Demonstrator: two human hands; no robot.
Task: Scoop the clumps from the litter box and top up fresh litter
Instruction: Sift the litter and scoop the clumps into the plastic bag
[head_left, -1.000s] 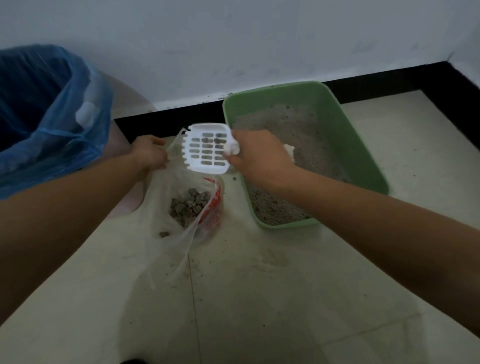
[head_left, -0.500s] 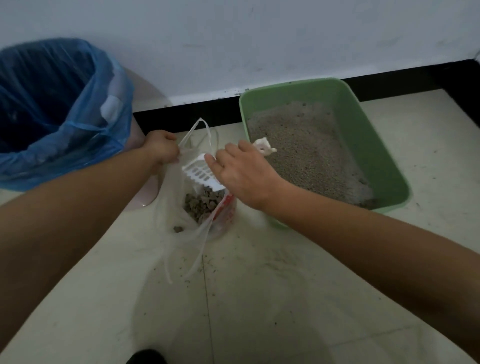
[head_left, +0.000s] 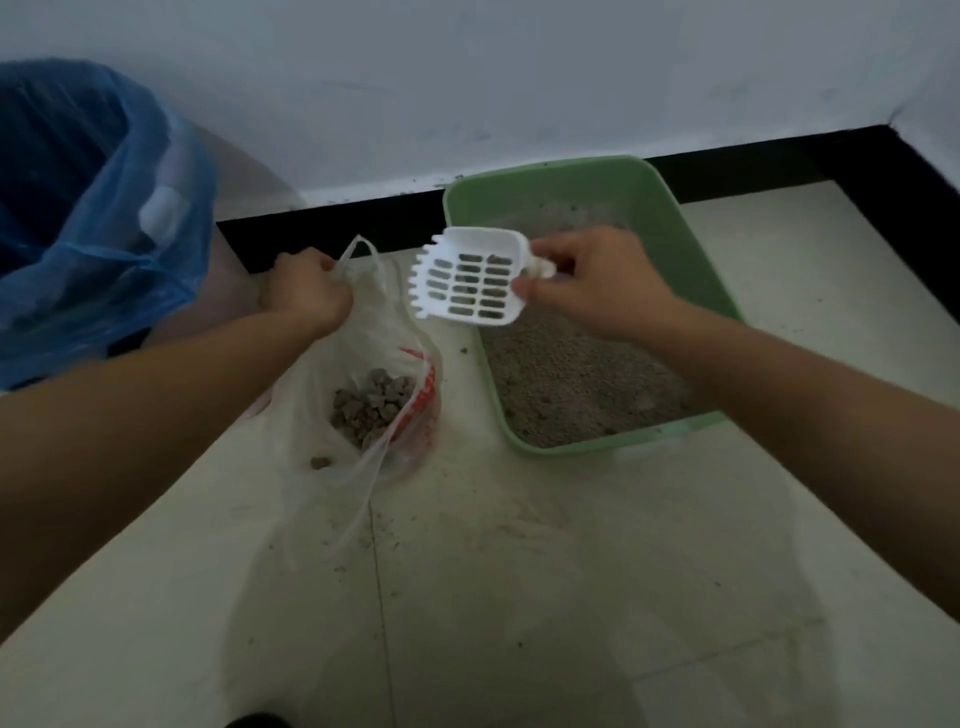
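**Between plastic bag and litter box, a scoop in the air**

Above the floor, just over the left wall of the green litter box, the white slotted scoop hangs with its toothed edge pointing left toward the plastic bag. The right hand pinches the scoop's short handle, fingers and thumb curled round it. The left hand is closed in a fist on the bag's handle loop and holds that side of the bag up. Grey clumps lie piled in the bottom of the bag, which rests on the floor just beside the box. Pale litter covers the bottom of the box. A bin with a blue liner stands at far left, against the wall.
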